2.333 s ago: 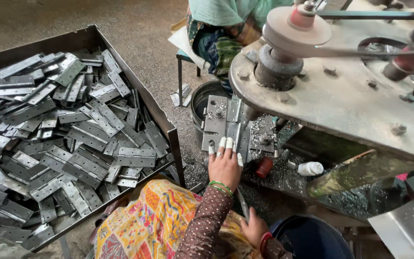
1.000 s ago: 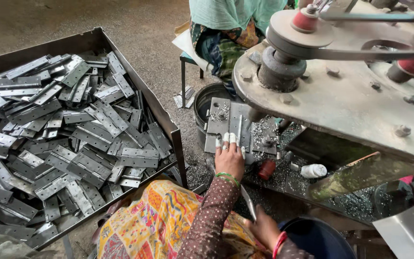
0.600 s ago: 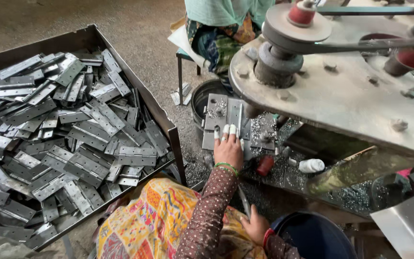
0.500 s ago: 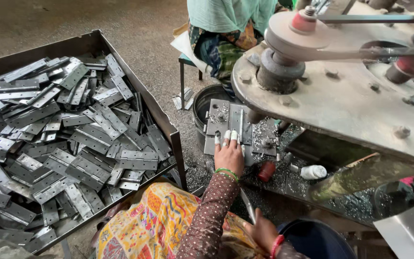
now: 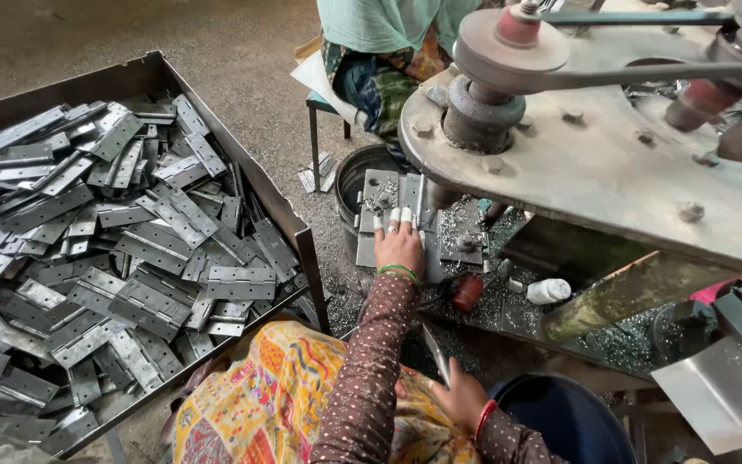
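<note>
Since the earlier frames, little changes: the left hand [image 5: 399, 247] keeps pressing at the same spot on the machine's steel plate [image 5: 388, 222], while the right hand [image 5: 459, 397] stays low by the lap.

Largest first: a big drilling machine [image 5: 611, 163] fills the frame from 12 to 3 o'clock, its heavy grey arm overhanging the work. At 9 o'clock a wide metal tray [image 5: 216, 112] is heaped with flat steel hinges [image 5: 240, 282]. Between them, near centre, the plate lies under the machine head, strewn with metal shavings.

The left hand lies flat on a hinge piece [image 5: 407, 193], fingers stretched out with white tape on the fingertips [image 5: 394, 216], pointing towards 12 o'clock; its grip is a pressing hold, not a closed fist. The piece's long axis appears to run 12 to 6, in line with the forearm, and it lies directly ahead of the fingers, so the left hand is much the nearer.

The right hand, at 6 o'clock beside a blue tub [image 5: 560, 421], closes its grip on a thin, flat metal strip [image 5: 436, 352] that angles up towards 11 o'clock.

Another person sits on a stool [image 5: 324, 120] at 12 o'clock.
</note>
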